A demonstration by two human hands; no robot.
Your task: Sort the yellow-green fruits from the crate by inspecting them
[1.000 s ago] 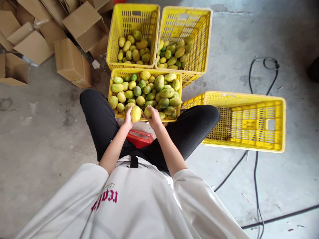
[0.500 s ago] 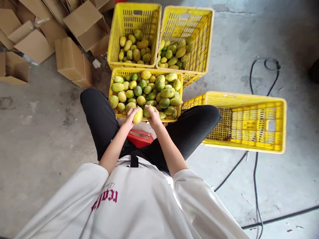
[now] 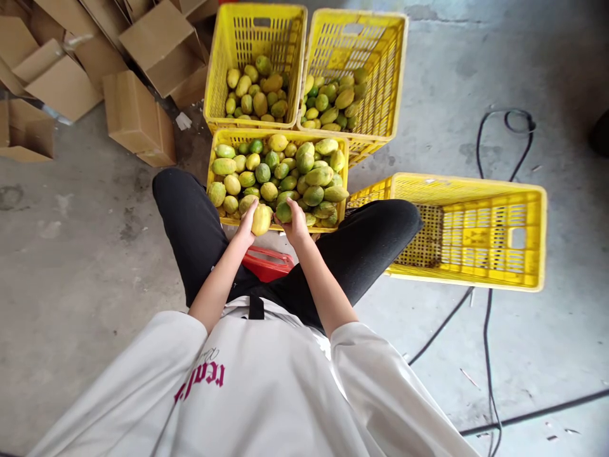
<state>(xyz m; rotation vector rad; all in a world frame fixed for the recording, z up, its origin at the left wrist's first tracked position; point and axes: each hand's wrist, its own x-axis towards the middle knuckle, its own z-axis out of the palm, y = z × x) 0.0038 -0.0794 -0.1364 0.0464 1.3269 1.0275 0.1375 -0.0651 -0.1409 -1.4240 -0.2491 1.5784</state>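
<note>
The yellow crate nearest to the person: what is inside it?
Inside the crate lies a heap of green and yellow fruits. The top layer covers its floor and anything lower; the right hand hides part of the near rim.

Fruit (image 3: 262,172) in front crate (image 3: 228,136). Directly behind, side by side: rear-left crate (image 3: 226,44), rear-right crate (image 3: 380,76), both with fruit in. Side crate (image 3: 495,209) to the right. Cartons (image 3: 133,117) rear left.

Soft light, dim upper-right corner.
</note>
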